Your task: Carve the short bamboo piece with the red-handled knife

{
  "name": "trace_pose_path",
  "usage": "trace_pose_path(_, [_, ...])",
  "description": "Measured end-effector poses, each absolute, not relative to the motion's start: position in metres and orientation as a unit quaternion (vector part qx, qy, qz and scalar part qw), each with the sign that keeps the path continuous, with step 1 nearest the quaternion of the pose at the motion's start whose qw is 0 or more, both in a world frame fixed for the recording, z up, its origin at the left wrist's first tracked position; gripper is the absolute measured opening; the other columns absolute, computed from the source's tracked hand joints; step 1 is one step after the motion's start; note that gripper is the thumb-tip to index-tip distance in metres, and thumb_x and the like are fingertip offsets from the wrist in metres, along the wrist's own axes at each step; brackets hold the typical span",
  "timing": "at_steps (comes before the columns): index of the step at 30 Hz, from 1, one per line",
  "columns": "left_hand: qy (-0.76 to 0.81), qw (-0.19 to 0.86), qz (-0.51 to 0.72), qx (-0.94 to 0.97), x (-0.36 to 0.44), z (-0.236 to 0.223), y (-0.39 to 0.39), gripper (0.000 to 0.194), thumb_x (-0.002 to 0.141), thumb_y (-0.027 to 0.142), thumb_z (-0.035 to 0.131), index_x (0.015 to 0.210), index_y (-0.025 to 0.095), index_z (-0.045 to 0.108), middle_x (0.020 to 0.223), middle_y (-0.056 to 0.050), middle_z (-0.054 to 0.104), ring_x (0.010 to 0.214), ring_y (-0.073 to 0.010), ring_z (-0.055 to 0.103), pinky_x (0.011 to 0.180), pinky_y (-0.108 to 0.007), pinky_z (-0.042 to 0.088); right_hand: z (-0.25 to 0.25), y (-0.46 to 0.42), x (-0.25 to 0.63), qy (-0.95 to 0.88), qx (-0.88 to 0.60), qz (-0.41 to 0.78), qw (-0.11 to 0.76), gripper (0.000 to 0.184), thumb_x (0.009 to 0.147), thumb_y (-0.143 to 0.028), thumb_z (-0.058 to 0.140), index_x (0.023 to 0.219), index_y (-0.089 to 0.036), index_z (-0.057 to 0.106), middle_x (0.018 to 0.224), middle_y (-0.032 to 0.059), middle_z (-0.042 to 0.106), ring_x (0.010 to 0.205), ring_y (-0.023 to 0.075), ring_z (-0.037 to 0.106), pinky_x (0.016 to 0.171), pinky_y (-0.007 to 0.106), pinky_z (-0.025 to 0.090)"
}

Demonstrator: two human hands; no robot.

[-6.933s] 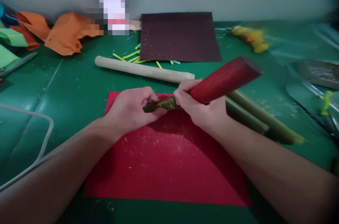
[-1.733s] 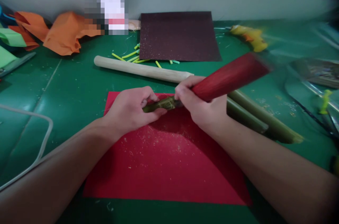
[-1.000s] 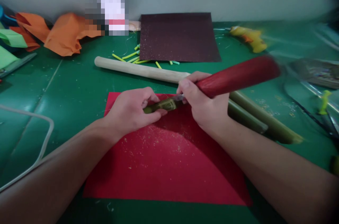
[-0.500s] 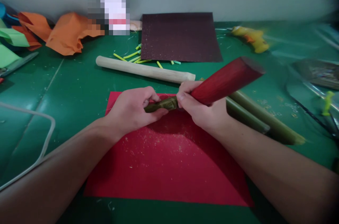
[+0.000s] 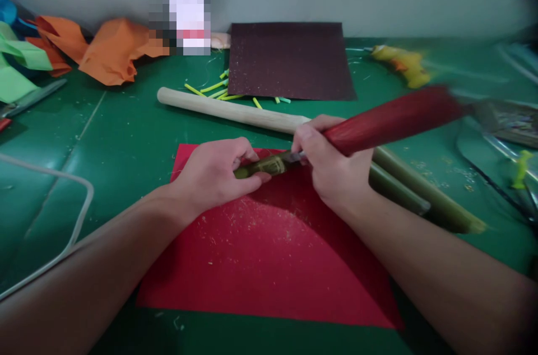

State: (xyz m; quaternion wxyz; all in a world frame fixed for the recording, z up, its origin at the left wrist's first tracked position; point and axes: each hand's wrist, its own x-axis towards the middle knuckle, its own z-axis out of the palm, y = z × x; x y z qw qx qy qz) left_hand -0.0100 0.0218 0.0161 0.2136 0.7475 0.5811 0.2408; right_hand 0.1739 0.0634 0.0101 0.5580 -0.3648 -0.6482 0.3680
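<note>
My left hand (image 5: 218, 167) is closed around one end of a short green bamboo stick (image 5: 269, 166), thumb along its near side. Pale scraped marks show near the bamboo's middle. In my right hand (image 5: 336, 162) is a carving knife with a thick red handle (image 5: 390, 120); the handle points up and right, its far end blurred. The short metal blade (image 5: 295, 157) meets the bamboo just right of the pale marks. The bamboo's right end is hidden behind my right hand. Below both hands lies a red sheet (image 5: 260, 265) sprinkled with fine shavings.
A pale wooden rod (image 5: 227, 110) lies beyond my hands, near a dark sheet (image 5: 292, 61) and yellow-green sticks (image 5: 212, 86). Two green bamboo tubes (image 5: 428, 192) rest to the right. A yellow glue gun (image 5: 403, 65) is at the back right; crumpled orange paper (image 5: 111, 52) is left.
My right hand has moved slightly right, and the red handle has tipped lower to the right. The blade now shows against the bamboo. My left hand keeps its hold.
</note>
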Motion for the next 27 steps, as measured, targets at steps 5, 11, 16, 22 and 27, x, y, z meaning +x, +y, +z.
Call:
trace_pose_path(5, [0.581,0.209,0.242,0.749,-0.0102,0.0151,0.0222,0.033,0.080,0.052,0.069,0.082,0.019,0.066,0.054,0.006,0.043,0.051,-0.0096,0.039,0.048,-0.023,0.028,0.0070,0.0641,0.1757,-0.660,-0.357,0.398,0.528,0.025,0.080,-0.023,0.064,0.057,-0.021,0.055,0.056,-0.0035,0.052,0.053,0.0103,0.045,0.055,0.029,0.039])
trace_pose_path(11, [0.573,0.209,0.250,0.752,-0.0111,0.0141,0.0225,0.034,0.081,0.053,0.068,0.083,0.019,0.066,0.056,0.005,0.047,0.055,-0.0114,0.045,0.049,-0.024,0.029,0.0125,0.0644,0.1792,-0.742,-0.328,0.389,0.437,0.030,0.081,-0.021,0.063,0.054,-0.022,0.050,0.053,-0.0023,0.047,0.052,0.0114,0.043,0.053,0.031,0.035])
trace_pose_path(16, [0.574,0.199,0.251,0.753,-0.0117,0.0145,0.0237,0.031,0.081,0.049,0.070,0.082,0.019,0.066,0.057,0.004,0.050,0.053,-0.0103,0.044,0.048,-0.025,0.028,0.0107,0.0668,0.1741,-0.666,-0.345,0.393,0.532,0.021,0.082,-0.027,0.067,0.063,-0.024,0.059,0.061,-0.0008,0.055,0.055,0.0123,0.049,0.055,0.032,0.040])
trace_pose_path(22, [0.561,0.213,0.278,0.751,-0.0123,0.0105,0.0245,0.029,0.085,0.045,0.065,0.078,0.017,0.063,0.051,0.007,0.042,0.048,-0.0078,0.036,0.047,-0.024,0.026,0.0097,0.0673,0.1717,-0.653,-0.321,0.425,0.538,0.024,0.081,-0.031,0.068,0.060,-0.022,0.060,0.057,-0.0015,0.052,0.055,0.0116,0.049,0.057,0.031,0.042])
trace_pose_path(27, [0.558,0.193,0.333,0.735,-0.0101,0.0183,0.0198,0.029,0.090,0.040,0.059,0.072,0.017,0.062,0.053,0.004,0.049,0.050,-0.0085,0.039,0.048,-0.025,0.029,0.0102,0.0626,0.1707,-0.682,-0.314,0.425,0.506,0.026,0.083,-0.027,0.066,0.060,-0.022,0.057,0.057,-0.0024,0.052,0.058,0.0121,0.050,0.060,0.031,0.043])
